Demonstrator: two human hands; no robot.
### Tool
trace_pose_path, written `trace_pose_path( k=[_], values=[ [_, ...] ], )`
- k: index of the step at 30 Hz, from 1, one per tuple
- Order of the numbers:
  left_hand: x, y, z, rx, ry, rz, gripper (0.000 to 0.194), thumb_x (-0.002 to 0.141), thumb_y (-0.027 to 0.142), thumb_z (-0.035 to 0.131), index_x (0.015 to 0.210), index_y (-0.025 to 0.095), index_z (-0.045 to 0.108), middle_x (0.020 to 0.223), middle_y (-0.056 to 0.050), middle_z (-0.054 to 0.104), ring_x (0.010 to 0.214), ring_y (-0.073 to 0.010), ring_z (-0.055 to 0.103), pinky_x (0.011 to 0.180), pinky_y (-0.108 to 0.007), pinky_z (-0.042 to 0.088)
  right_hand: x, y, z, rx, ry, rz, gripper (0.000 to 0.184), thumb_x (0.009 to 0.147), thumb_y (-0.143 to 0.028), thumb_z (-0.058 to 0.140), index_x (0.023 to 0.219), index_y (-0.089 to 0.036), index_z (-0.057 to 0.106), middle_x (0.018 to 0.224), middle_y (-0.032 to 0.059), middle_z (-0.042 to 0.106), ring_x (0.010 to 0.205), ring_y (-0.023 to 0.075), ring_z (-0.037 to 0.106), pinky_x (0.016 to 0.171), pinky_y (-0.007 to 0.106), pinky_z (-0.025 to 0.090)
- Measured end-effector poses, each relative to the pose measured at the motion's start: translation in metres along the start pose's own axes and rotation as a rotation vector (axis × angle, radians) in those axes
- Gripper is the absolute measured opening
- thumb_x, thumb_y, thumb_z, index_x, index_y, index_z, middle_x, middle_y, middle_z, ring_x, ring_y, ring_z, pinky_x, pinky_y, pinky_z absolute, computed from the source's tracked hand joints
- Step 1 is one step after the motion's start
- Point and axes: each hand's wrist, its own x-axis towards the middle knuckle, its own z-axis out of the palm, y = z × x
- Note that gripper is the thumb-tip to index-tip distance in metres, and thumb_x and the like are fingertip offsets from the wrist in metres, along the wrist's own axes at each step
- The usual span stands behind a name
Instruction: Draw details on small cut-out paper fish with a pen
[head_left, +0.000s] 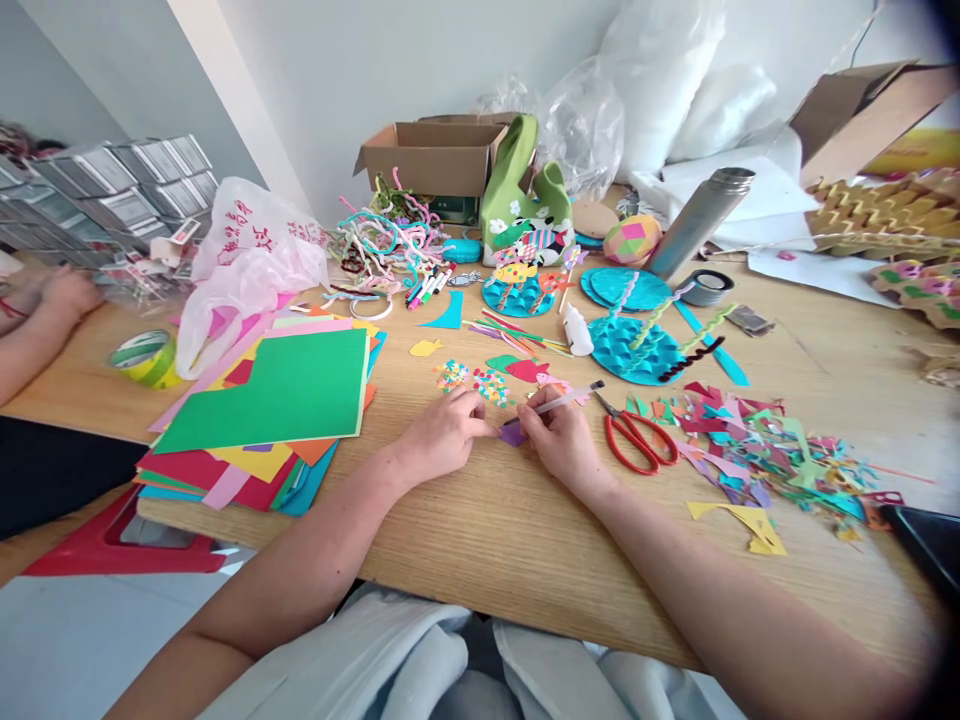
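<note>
My right hand [561,440] is closed around a slim pen [571,397] with a pale barrel, its dark end pointing up to the right. Under its tip lies a small purple paper piece [513,434]. My left hand [442,435] has its fingers curled, thumb and forefinger at the left edge of that paper. Just beyond are a red paper fish [528,371], a pink paper fish partly hidden by my right hand, and small piles of coloured paper dots [491,386]. Red-handled scissors [640,440] lie right of my right hand.
Coloured paper sheets [277,390] are stacked at left, paper scraps [787,450] spread at right. Farther back are blue decorated discs [637,348], a white glue bottle [577,332], a steel flask [701,222], pipe cleaners [386,240] and a cardboard box [431,158]. Another person's hand [67,292] rests far left.
</note>
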Motion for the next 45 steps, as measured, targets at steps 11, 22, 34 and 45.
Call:
trace_pose_path(
  k=[11, 22, 34, 45],
  values=[
    [0.0003, -0.0006, 0.0006, 0.015, 0.014, 0.014, 0.039, 0.088, -0.003, 0.049, 0.100, 0.022, 0.076, 0.090, -0.006, 0.056, 0.095, -0.0204, 0.053, 0.088, -0.037, 0.049, -0.0001, 0.0008, -0.0008, -0.062, -0.012, -0.031, 0.025, 0.088, -0.041, 0.058, 0.073, -0.024, 0.048, 0.058, -0.0021, 0.055, 0.048, 0.0149, 0.051, 0.045, 0.027, 0.039],
    [0.0001, -0.0016, 0.0015, 0.015, 0.003, 0.009, 0.039, 0.089, -0.002, 0.048, 0.099, 0.022, 0.077, 0.091, -0.007, 0.057, 0.098, -0.0219, 0.053, 0.088, -0.039, 0.048, -0.0008, 0.0014, -0.0012, -0.043, -0.030, -0.015, 0.027, 0.089, -0.044, 0.057, 0.074, -0.024, 0.048, 0.058, -0.0013, 0.057, 0.048, 0.0154, 0.052, 0.045, 0.027, 0.041],
    [0.0002, 0.0001, 0.0017, 0.004, 0.013, 0.024, 0.038, 0.088, -0.002, 0.048, 0.098, 0.020, 0.076, 0.091, -0.007, 0.057, 0.096, -0.0204, 0.054, 0.087, -0.037, 0.049, -0.0015, 0.0037, -0.0004, -0.040, -0.048, -0.021, 0.023, 0.089, -0.039, 0.058, 0.074, -0.024, 0.048, 0.058, -0.0027, 0.055, 0.047, 0.0150, 0.050, 0.045, 0.026, 0.038],
    [0.0001, 0.0004, 0.0006, -0.017, 0.007, 0.015, 0.043, 0.088, -0.003, 0.045, 0.103, 0.022, 0.076, 0.090, -0.006, 0.056, 0.096, -0.0205, 0.053, 0.087, -0.038, 0.050, 0.0001, 0.0002, -0.0006, -0.062, 0.043, -0.045, 0.020, 0.085, -0.029, 0.058, 0.070, -0.024, 0.046, 0.056, -0.0027, 0.053, 0.050, 0.0148, 0.050, 0.048, 0.027, 0.038]
  ],
)
